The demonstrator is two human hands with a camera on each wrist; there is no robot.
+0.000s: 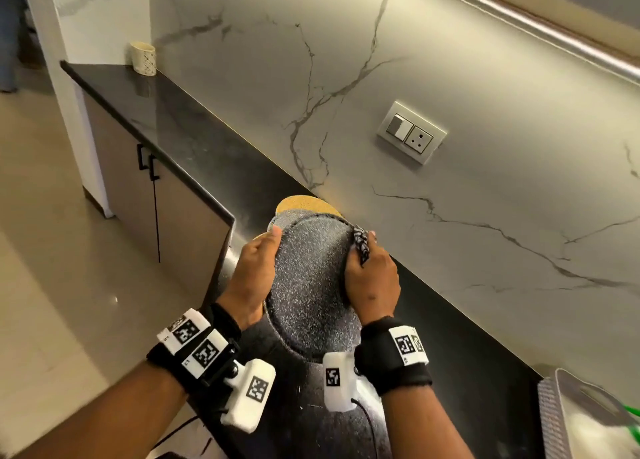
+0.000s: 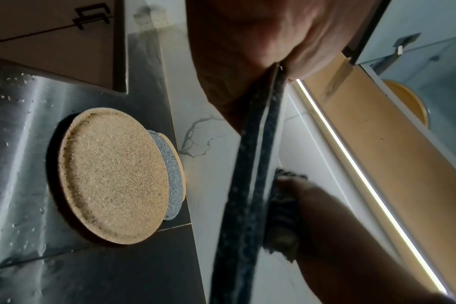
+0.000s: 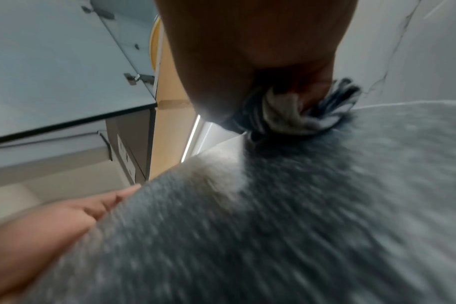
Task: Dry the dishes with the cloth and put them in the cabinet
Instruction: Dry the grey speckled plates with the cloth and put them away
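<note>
A dark speckled plate (image 1: 311, 285) is held tilted above the black counter. My left hand (image 1: 258, 268) grips its left rim, thumb on the face. My right hand (image 1: 372, 278) holds a bunched black-and-white cloth (image 1: 360, 245) against the plate's upper right rim. In the left wrist view the plate (image 2: 250, 185) shows edge-on, with the cloth (image 2: 286, 197) on its far side. The right wrist view is blurred: the cloth (image 3: 294, 115) presses on the speckled plate (image 3: 299, 216). A tan speckled plate (image 2: 112, 174) lies on a grey plate (image 2: 173, 181) and another tan one.
The stack of plates (image 1: 306, 207) sits by the marble wall on the steel drainboard (image 2: 18, 144). A patterned cup (image 1: 143, 58) stands at the counter's far end. A grey rack (image 1: 568, 420) is at lower right. A socket (image 1: 412, 132) is on the wall. An upper cabinet (image 3: 65, 72) hangs above.
</note>
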